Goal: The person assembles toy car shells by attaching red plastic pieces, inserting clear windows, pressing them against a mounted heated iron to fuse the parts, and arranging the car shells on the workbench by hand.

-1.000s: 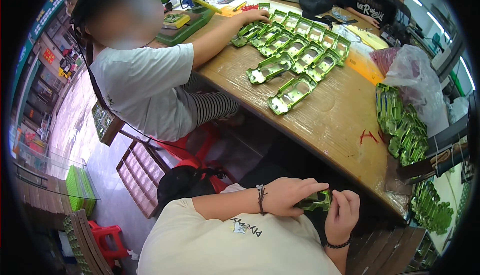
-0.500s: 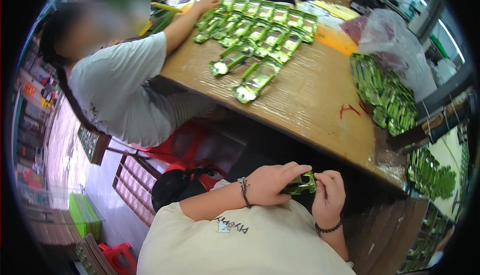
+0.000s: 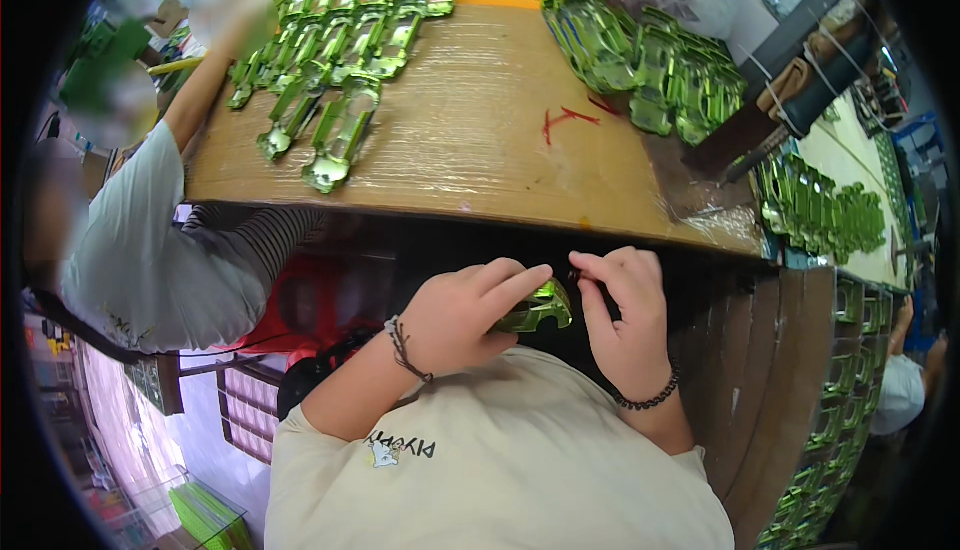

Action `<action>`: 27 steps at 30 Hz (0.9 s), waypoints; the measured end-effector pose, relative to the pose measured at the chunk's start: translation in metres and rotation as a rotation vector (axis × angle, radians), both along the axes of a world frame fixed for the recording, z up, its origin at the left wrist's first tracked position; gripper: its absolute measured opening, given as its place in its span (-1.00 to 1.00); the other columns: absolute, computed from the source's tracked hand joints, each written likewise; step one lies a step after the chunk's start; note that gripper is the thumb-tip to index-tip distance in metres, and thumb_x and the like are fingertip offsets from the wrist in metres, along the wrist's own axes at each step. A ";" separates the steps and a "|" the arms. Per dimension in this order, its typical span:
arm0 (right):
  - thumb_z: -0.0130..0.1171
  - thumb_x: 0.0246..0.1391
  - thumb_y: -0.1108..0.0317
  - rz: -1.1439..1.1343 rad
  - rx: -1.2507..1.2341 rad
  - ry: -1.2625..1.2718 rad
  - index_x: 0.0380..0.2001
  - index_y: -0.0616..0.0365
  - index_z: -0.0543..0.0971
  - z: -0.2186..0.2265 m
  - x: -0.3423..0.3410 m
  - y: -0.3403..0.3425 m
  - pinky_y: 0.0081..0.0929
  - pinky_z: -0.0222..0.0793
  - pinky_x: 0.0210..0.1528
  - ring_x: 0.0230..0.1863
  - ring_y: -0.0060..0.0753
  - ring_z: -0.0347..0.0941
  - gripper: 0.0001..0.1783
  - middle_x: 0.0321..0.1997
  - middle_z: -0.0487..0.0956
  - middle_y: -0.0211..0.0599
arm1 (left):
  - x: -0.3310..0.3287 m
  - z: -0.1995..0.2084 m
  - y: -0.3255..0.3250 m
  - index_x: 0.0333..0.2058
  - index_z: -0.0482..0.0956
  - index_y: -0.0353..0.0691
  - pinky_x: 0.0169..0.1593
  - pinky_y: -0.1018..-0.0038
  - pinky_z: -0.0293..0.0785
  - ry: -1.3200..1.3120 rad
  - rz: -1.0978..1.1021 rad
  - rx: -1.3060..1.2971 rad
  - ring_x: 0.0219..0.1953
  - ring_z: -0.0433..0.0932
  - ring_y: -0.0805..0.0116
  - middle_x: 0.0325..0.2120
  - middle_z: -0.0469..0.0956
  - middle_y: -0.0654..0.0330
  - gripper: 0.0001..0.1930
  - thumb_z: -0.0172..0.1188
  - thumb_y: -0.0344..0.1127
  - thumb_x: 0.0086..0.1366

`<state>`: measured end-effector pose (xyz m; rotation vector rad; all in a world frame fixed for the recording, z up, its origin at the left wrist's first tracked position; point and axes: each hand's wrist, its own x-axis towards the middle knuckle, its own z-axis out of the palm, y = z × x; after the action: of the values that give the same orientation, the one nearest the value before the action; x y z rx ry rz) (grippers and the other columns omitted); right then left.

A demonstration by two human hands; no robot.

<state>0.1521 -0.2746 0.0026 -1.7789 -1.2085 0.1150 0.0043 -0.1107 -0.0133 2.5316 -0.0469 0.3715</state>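
My left hand point(image 3: 465, 315) is closed around a shiny green plastic part point(image 3: 545, 308), held in front of my chest below the table edge. The fingers cover much of the part, and its curved, cut-out end shows. Just to its right, my right hand point(image 3: 628, 315) is raised with thumb and forefinger pinched together. A small dark bit point(image 3: 574, 275) shows at those fingertips, too small to name. The right hand is apart from the green part.
On the wrapped table point(image 3: 470, 140) lie rows of green parts point(image 3: 345, 130), a green pile point(image 3: 650, 60) and red strips point(image 3: 570, 120). A co-worker's arm point(image 3: 205, 90) reaches in at left. A strapped post point(image 3: 790, 100) stands right, near stacked trays point(image 3: 840, 390) of parts.
The view has swung right, so the table and co-worker sit further left. My right fingers have come away from the green part, which stays in my left hand.
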 end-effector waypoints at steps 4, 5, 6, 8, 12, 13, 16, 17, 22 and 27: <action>0.21 -0.02 0.74 -0.011 0.226 0.052 -0.26 0.26 0.60 0.006 -0.003 0.003 -0.55 0.41 -0.26 -0.29 -0.36 0.49 -0.76 -0.30 0.54 -0.20 | 0.005 0.006 -0.004 0.20 0.32 -0.15 -0.26 0.38 0.56 0.010 -0.044 -0.223 -0.27 0.59 0.12 -0.11 0.50 0.04 -0.14 0.44 -0.43 -0.18; 0.21 -0.02 0.76 0.033 0.392 0.305 -0.25 0.29 0.60 0.004 -0.004 0.003 -0.60 0.42 -0.23 -0.25 -0.40 0.51 -0.75 -0.27 0.56 -0.20 | 0.007 0.009 -0.006 0.21 0.30 -0.16 -0.26 0.38 0.56 0.049 -0.056 -0.324 -0.29 0.60 0.13 -0.11 0.50 0.01 -0.12 0.45 -0.44 -0.18; 0.20 0.00 0.79 0.062 0.461 0.384 -0.24 0.33 0.58 0.003 -0.005 0.002 -0.64 0.45 -0.18 -0.19 -0.43 0.54 -0.76 -0.17 0.60 -0.13 | 0.008 0.011 -0.007 0.21 0.30 -0.16 -0.26 0.38 0.56 0.051 -0.064 -0.329 -0.29 0.60 0.13 -0.11 0.50 0.01 -0.12 0.45 -0.44 -0.18; 0.19 0.01 0.78 0.106 0.503 0.448 -0.24 0.32 0.58 0.002 -0.009 0.002 -0.64 0.46 -0.18 -0.19 -0.41 0.56 -0.76 -0.14 0.60 -0.11 | 0.010 0.011 -0.008 0.21 0.29 -0.17 -0.25 0.38 0.55 -0.021 -0.136 -0.429 -0.25 0.59 0.11 -0.15 0.50 0.09 -0.17 0.37 -0.40 -0.13; 0.17 0.01 0.79 0.170 0.554 0.395 -0.24 0.31 0.58 -0.004 -0.011 0.000 -0.51 0.52 -0.12 -0.13 -0.24 0.60 -0.75 -0.14 0.64 -0.06 | 0.011 0.007 -0.009 0.23 0.26 -0.18 -0.25 0.37 0.55 -0.045 -0.178 -0.522 -0.29 0.61 0.12 -0.17 0.49 0.07 -0.14 0.39 -0.41 -0.14; 0.17 0.00 0.80 0.182 0.595 0.332 -0.24 0.30 0.58 -0.004 -0.010 0.001 -0.46 0.54 -0.09 -0.10 -0.19 0.61 -0.74 -0.17 0.64 -0.06 | 0.011 0.003 -0.009 0.20 0.27 -0.19 -0.24 0.38 0.55 -0.059 -0.188 -0.538 -0.30 0.61 0.12 -0.17 0.50 0.07 -0.16 0.40 -0.40 -0.14; 0.16 -0.03 0.81 0.178 0.563 0.251 -0.24 0.29 0.58 -0.007 -0.010 -0.002 -0.38 0.55 -0.05 -0.06 -0.09 0.60 -0.72 -0.19 0.65 -0.07 | 0.009 -0.003 -0.011 0.17 0.27 -0.22 -0.22 0.38 0.55 -0.025 -0.193 -0.574 -0.28 0.62 0.13 -0.15 0.50 0.05 -0.18 0.42 -0.40 -0.14; 0.16 -0.03 0.81 0.179 0.563 0.253 -0.24 0.29 0.58 -0.007 -0.010 -0.002 -0.38 0.55 -0.05 -0.06 -0.09 0.60 -0.72 -0.19 0.65 -0.07 | 0.008 -0.004 -0.012 0.16 0.25 -0.23 -0.20 0.39 0.55 0.020 -0.190 -0.593 -0.26 0.62 0.13 -0.13 0.50 0.04 -0.18 0.43 -0.41 -0.14; 0.10 -0.10 0.83 0.153 0.568 0.107 -0.24 0.26 0.57 -0.007 -0.009 -0.005 -0.31 0.56 -0.05 -0.10 -0.05 0.61 -0.66 -0.20 0.65 -0.09 | 0.008 -0.020 -0.019 0.18 0.17 -0.23 -0.12 0.37 0.54 -0.196 -0.160 -0.675 -0.18 0.61 0.13 -0.10 0.51 0.00 -0.12 0.46 -0.44 -0.16; 0.09 -0.13 0.81 0.170 0.550 0.046 -0.26 0.25 0.57 -0.007 -0.004 -0.004 -0.30 0.56 -0.07 -0.12 -0.05 0.61 -0.66 -0.21 0.65 -0.10 | 0.006 -0.009 -0.019 0.21 0.15 -0.22 -0.10 0.36 0.54 -0.063 -0.134 -0.689 -0.15 0.60 0.15 -0.11 0.51 0.00 -0.08 0.44 -0.47 -0.17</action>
<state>0.1478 -0.2785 -0.0046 -1.1910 -1.2148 -0.0741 0.0101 -0.1298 -0.0227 1.8265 -0.0942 0.3402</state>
